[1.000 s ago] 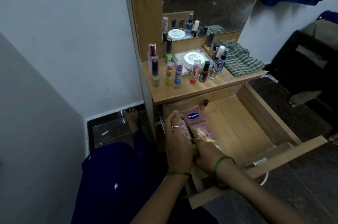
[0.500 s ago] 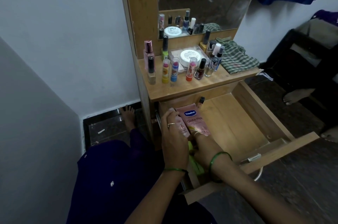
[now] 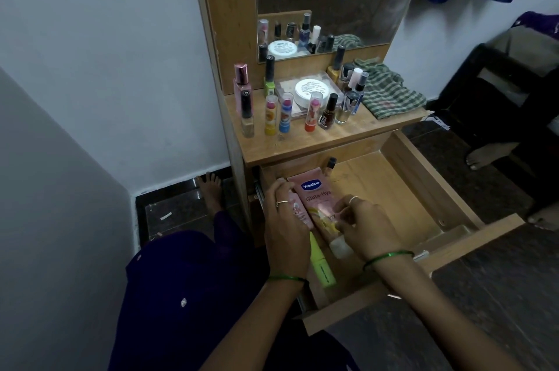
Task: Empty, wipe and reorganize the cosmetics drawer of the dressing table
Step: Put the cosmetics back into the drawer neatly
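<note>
In the open drawer (image 3: 402,189), at its left side, a small pink tube (image 3: 298,208) is touched by the left hand (image 3: 286,225), fingers gently bent over it. Just to the right, the big pink tube (image 3: 317,201) is pinched near its cap by the right hand (image 3: 367,227). A green tube (image 3: 322,264) is seen nearer, between the wrists.

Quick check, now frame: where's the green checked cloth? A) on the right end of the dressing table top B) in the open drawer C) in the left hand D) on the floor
A: the green checked cloth lies bunched on the right end of the wooden dressing table top, beside the bottles; the open wooden drawer below holds the pink Vaseline tube and other tubes, no cloth.
</note>
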